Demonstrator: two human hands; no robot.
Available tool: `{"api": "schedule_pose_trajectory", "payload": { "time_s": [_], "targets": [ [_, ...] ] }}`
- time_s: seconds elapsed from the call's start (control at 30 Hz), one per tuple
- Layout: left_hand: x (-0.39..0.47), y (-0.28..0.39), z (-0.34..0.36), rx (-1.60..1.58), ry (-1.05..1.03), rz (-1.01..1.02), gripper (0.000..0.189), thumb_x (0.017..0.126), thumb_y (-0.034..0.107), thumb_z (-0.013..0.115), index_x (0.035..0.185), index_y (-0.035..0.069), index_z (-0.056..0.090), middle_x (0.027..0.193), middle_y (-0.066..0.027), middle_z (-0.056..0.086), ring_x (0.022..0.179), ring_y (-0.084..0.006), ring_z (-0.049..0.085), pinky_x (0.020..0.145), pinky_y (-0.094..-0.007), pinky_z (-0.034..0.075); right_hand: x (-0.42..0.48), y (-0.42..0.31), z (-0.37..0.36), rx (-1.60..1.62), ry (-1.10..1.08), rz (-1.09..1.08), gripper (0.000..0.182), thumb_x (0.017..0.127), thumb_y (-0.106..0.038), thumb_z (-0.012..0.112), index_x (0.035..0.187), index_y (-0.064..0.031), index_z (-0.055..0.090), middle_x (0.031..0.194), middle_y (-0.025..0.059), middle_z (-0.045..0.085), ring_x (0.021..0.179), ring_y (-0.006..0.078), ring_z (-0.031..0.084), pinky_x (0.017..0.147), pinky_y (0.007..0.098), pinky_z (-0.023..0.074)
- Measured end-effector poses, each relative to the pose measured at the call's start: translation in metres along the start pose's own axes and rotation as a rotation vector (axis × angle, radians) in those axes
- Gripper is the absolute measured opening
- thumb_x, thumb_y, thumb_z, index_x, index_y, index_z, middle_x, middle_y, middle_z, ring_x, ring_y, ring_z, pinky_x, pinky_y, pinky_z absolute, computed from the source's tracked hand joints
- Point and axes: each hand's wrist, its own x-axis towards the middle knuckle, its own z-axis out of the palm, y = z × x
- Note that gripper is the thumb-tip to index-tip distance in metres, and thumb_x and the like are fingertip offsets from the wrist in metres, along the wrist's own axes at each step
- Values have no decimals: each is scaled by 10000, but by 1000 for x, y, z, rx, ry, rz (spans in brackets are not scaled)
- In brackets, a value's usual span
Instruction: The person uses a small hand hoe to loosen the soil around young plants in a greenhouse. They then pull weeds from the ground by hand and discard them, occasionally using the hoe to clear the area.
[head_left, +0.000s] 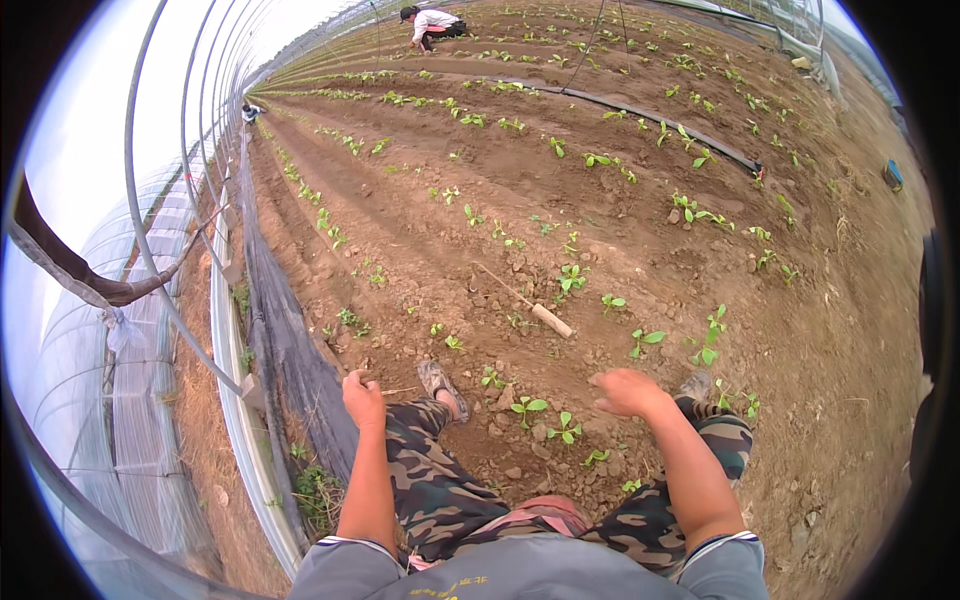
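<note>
My left hand (364, 399) hovers beside my left knee, near the dark plastic sheet (300, 360). Its fingers are curled, and whether anything is between them is hidden. Over the soil by my right knee, my right hand (628, 392) has its fingers and thumb apart with nothing visible in it. Young leafy seedlings (529, 407) grow between my feet, and another seedling (646, 339) stands just beyond my right hand. Ahead of both hands, a small long-necked hand tool (553, 320) with a pale wooden handle lies on the soil, its thin shaft pointing away to the left.
Curved greenhouse hoops (135, 150) and a pale base rail (244, 450) run along my left. A black hose (660, 120) crosses the seedling rows ahead. One person (435, 26) crouches in the field; another person (251, 112) is far down the left edge. A blue object (892, 175) lies at right.
</note>
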Motion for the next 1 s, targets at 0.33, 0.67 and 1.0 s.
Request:
{"api": "schedule_pose_trajectory", "payload": {
  "time_s": [0.33, 0.67, 1.0],
  "targets": [
    [0, -7, 3, 8, 10, 40, 202, 738, 42, 560, 928, 38, 624, 870, -157, 595, 807, -347, 590, 742, -421, 475, 0, 3, 4, 7, -12, 1, 402, 829, -281, 644, 1161, -66, 572, 1125, 174, 626, 1083, 342, 582, 912, 454, 476],
    [1, -3, 7, -13, -21, -13, 179, 767, 83, 542, 910, 43, 641, 874, -153, 606, 826, -342, 597, 757, -419, 476, 1, 10, 8, 4, -1, -6, 452, 815, -309, 672, 1191, -82, 561, 1104, 176, 627, 1067, 353, 582, 902, 450, 474],
    [2, -9, 6, -18, -25, 2, 140, 800, 96, 570, 895, 20, 639, 866, -164, 621, 828, -349, 599, 753, -418, 474, 2, 8, 11, -5, 11, -24, 404, 817, -306, 668, 1119, -53, 579, 1059, 185, 640, 1032, 354, 599, 877, 458, 486]
  ]
}}
